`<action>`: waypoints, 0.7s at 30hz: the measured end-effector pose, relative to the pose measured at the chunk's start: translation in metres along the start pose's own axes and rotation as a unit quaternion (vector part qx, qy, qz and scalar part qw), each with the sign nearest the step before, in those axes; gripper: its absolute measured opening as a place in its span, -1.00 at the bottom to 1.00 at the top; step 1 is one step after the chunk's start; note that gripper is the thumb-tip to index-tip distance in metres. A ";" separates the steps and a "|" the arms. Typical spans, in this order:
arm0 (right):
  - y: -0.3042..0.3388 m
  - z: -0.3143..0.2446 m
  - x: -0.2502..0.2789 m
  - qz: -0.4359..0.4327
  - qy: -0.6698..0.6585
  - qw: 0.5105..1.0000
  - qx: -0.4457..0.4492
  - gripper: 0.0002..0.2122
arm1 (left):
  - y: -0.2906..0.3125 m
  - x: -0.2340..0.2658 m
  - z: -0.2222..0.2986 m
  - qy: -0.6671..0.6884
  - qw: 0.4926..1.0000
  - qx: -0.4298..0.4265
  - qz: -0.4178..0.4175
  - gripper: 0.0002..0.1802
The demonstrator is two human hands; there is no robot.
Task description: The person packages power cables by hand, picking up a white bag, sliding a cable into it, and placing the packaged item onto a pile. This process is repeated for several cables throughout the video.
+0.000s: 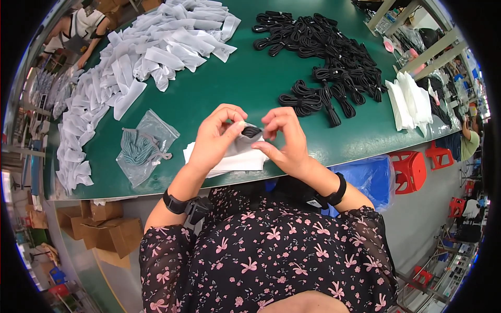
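Observation:
My left hand (216, 136) pinches the rim of a small whitish pouch (241, 146) between thumb and fingers. A coiled black cable (251, 131) shows in the pouch's mouth; most of it is hidden inside. At the pouch's right side is my right hand (290, 145), thumb near the pouch edge and the other fingers curved apart from it, slightly blurred. Beneath both hands lies a stack of flat white pouches (249, 163) at the table's near edge.
Filled white pouches (162, 52) are heaped on the green table (209, 86) at left, and bundled black cables (334, 57) at the far right. A clear bag with teal cord (140, 146) lies left. White packets (409, 101) sit right, above a blue bin (365, 180) and red stools (408, 171).

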State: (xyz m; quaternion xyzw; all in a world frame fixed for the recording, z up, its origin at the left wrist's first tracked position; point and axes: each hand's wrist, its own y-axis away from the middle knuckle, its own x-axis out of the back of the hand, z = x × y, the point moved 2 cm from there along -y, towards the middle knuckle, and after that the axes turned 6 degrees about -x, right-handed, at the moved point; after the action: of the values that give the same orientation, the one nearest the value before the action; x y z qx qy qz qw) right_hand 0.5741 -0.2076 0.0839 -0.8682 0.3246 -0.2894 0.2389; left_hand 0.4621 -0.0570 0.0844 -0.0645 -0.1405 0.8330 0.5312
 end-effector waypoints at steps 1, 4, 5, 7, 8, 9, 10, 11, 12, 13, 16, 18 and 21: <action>-0.004 -0.002 -0.001 0.007 0.011 1.000 0.015 -0.56 | -0.002 0.002 0.000 0.076 0.997 0.026 0.005 -0.88; -0.013 0.001 -0.005 -0.014 0.023 0.999 0.031 -0.59 | -0.016 0.019 0.005 0.111 0.992 0.043 0.052 -0.84; -0.016 0.003 -0.006 -0.025 0.030 0.999 0.035 -0.60 | -0.023 0.027 0.003 0.130 0.987 0.054 0.074 -0.82; -0.023 0.006 0.006 -0.014 0.126 0.992 0.002 -0.62 | -0.041 0.073 -0.004 0.146 0.979 0.005 0.140 -0.81; -0.027 0.011 0.014 -0.002 0.221 0.975 -0.030 -0.65 | -0.041 0.083 -0.006 0.144 0.979 0.007 0.147 -0.81; -0.030 0.023 0.026 0.012 0.303 0.952 -0.039 -0.67 | -0.045 0.092 0.000 0.007 0.970 -0.044 0.239 -0.82; -0.030 0.039 0.041 0.027 0.386 0.921 -0.051 -0.68 | -0.046 0.096 0.002 -0.128 0.934 -0.092 0.321 -0.81; -0.027 0.053 0.056 0.015 0.447 0.893 -0.054 -0.70 | -0.040 0.092 0.004 -0.130 0.934 -0.089 0.320 -0.81; -0.021 0.068 0.069 0.003 0.507 0.860 -0.058 -0.71 | -0.031 0.079 0.005 -0.192 0.942 -0.104 0.256 -0.81; -0.014 0.081 0.077 0.000 0.508 0.859 -0.062 -0.71 | -0.020 0.064 0.007 -0.252 0.942 -0.119 0.189 -0.80; -0.001 0.104 0.089 -0.026 0.466 0.884 -0.033 -0.75 | 0.019 0.016 -0.005 -0.283 0.956 -0.078 -0.011 -0.72; 0.002 0.106 0.086 -0.033 0.462 0.885 -0.036 -0.77 | 0.036 -0.009 -0.022 -0.349 0.920 -0.156 -0.087 -0.77; 0.004 0.102 0.084 -0.036 0.459 0.887 -0.044 -0.81 | 0.043 -0.026 -0.035 -0.379 0.910 -0.140 -0.097 -0.81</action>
State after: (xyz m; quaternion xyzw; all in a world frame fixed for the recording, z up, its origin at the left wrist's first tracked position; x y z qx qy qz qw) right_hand 0.6921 -0.2461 0.0378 -0.6589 0.3790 -0.6496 0.0145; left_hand 0.4447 -0.0914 0.0370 0.1960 -0.4522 0.7109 0.5018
